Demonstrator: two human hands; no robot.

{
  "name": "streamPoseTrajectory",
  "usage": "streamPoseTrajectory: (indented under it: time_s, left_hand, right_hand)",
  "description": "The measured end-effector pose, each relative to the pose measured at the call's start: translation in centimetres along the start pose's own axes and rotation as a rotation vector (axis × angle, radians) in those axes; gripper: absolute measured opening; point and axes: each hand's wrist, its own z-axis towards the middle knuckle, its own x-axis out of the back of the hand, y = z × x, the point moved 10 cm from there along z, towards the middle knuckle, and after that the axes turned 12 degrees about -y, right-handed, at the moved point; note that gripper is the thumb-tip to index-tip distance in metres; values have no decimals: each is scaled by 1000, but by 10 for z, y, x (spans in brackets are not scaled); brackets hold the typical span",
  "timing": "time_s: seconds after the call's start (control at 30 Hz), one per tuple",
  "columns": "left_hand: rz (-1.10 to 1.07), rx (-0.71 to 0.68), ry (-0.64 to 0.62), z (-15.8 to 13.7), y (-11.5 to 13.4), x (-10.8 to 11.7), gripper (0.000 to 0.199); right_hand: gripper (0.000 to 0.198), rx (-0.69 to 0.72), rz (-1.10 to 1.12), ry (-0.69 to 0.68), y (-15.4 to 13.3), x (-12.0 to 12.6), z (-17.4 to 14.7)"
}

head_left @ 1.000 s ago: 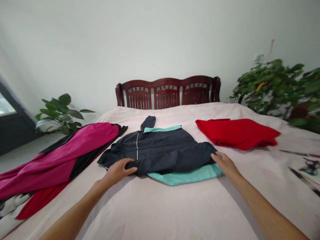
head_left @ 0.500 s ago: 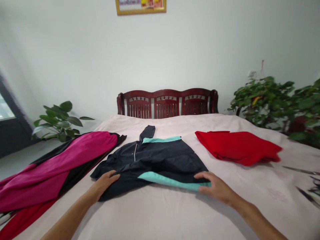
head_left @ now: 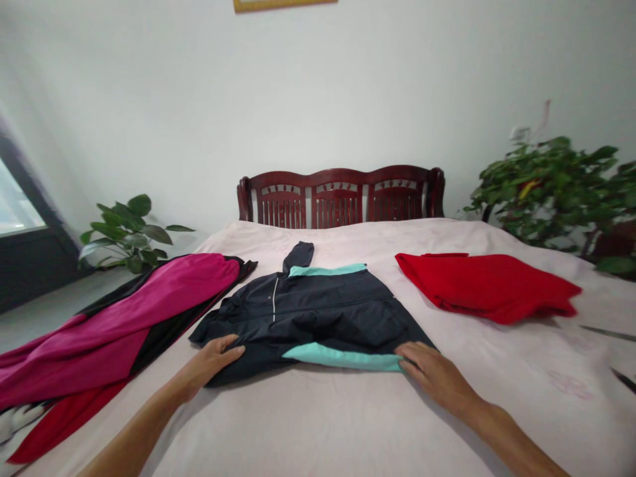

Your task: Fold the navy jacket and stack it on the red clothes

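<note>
A dark navy jacket (head_left: 342,308) with turquoise panels and a thin white stripe lies on the bed, its collar to the left and one sleeve pointing to the far side. My left hand (head_left: 213,363) rests on the near sleeve at the left, thumb and forefinger apart. At the jacket's near right corner, my right hand (head_left: 437,377) has its fingers closed over the hem beside the turquoise strip; the thumb is mostly hidden.
Left of the jacket lie magenta and black clothes (head_left: 173,301) over a red garment (head_left: 74,421). A folded red garment (head_left: 487,285) sits to the right. Dark slim objects (head_left: 623,381) show at the right edge. Beyond the pink bedspread (head_left: 318,424) stands a wooden headboard (head_left: 338,199), with plants on both sides.
My right hand has closed its fingers over the jacket's hem, where thumb and fingers were apart before. The left hand stays on the sleeve. The view has shifted slightly.
</note>
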Motion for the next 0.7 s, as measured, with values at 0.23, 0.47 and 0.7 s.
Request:
streamPoseTrajectory:
  time_s: [0.23,0.47,0.7]
  left_hand:
    - [100,81,-319,-27,-14,-33,44]
    - [51,242,-308,-1,-18,-34,65]
    - [-499,163,-184,38,14,-72,52]
  right_hand:
    - [36,-113,-209,-58,17,17,38]
    - [25,-11,-603,1,-6,4,68]
    - [25,3,-549,59,-3,10,66]
